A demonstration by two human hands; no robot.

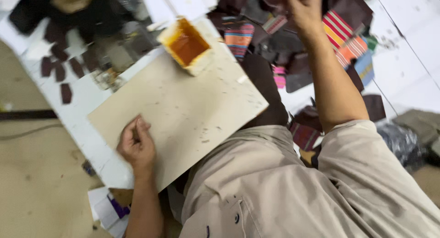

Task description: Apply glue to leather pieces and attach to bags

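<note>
My left hand (136, 147) rests on the near-left corner of a beige board (192, 105), fingers curled in; a thin dark thing seems to sit between them, too small to identify. My right hand (302, 6) is stretched far out over a heap of dark leather pieces and striped fabric swatches (341, 34). It is blurred, with bent fingers, and whether it holds a piece is unclear. A yellow tub of orange-brown glue (185, 44) stands at the board's far corner.
The board lies on a white table (87, 98). Small dark brown cut pieces (59, 73) are scattered at the far left of the table. White paper sheets (183, 4) lie beyond the tub. The floor (36, 183) is to the left, and grey cloth (419, 125) lies at right.
</note>
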